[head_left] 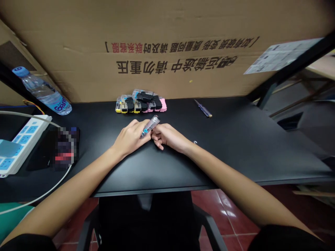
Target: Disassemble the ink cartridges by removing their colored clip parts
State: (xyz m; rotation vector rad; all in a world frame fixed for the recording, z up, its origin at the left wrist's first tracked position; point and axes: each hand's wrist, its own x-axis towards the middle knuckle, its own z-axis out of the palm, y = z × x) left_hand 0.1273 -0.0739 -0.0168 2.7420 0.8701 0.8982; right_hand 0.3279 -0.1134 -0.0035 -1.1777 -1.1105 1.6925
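My left hand [133, 137] is closed round a clear plastic ink cartridge [151, 125] with a blue round mark and a dark upper end. The cartridge leans up to the right between thumb and fingers. Against its right side, my right hand [165, 135] has its fingers curled and bent downward. What those fingertips grip, if anything, is hidden. Beyond both hands, a group of similar ink cartridges [137, 104] with black, yellow and pink parts lies against the cardboard, with one black piece [145, 97] on top.
A screwdriver [203, 108] lies at the back right of the black table [235, 139]. A small pale bit [195, 142] is beside my right wrist. To the left are a water bottle [48, 92], a power strip [23, 143] and a white cable [56, 184]. Cardboard [170, 28] walls the back.
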